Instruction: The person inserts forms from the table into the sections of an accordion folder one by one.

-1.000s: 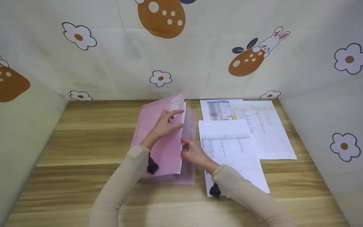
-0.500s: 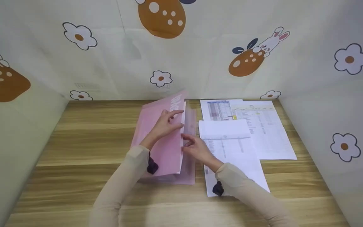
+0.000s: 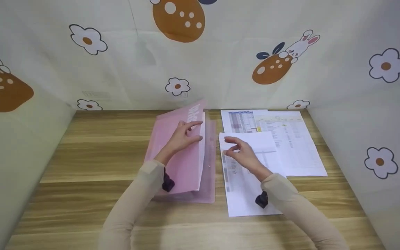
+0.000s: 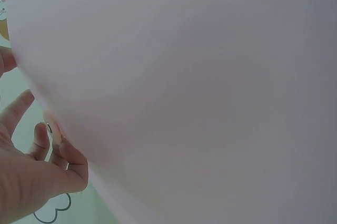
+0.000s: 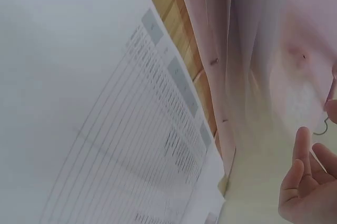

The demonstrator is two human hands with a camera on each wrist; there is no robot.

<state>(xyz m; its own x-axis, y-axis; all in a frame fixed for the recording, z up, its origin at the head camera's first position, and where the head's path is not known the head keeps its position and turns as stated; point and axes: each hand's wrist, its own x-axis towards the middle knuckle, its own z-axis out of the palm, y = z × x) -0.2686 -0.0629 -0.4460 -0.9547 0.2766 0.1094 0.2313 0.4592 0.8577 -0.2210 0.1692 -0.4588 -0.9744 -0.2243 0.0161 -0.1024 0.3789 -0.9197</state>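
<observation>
A pink folder (image 3: 175,149) with white lettering lies on the table in the head view, its front cover lifted at the right side. My left hand (image 3: 181,137) holds the cover's raised right edge between fingers and thumb. White paper (image 3: 202,156) shows along that edge, above the pinkish see-through lower part (image 3: 208,187). Close up, the lifted pale sheet (image 4: 200,97) fills most of the left wrist view. My right hand (image 3: 243,154), fingers loosely bent and holding nothing, is over the upper left part of a printed sheet (image 3: 248,201). Its fingers (image 5: 301,145) appear apart from the folder.
Two more printed sheets, one with a dark blue table (image 3: 240,119) and one with yellow marks (image 3: 300,149), lie behind the near sheet, partly covered. A patterned curtain (image 3: 217,69) encloses the wooden table (image 3: 92,156) at the back and both sides.
My right hand has left the folder's open edge and moved to the right, over the printed sheet. The left hand and the raised cover stay in place.
</observation>
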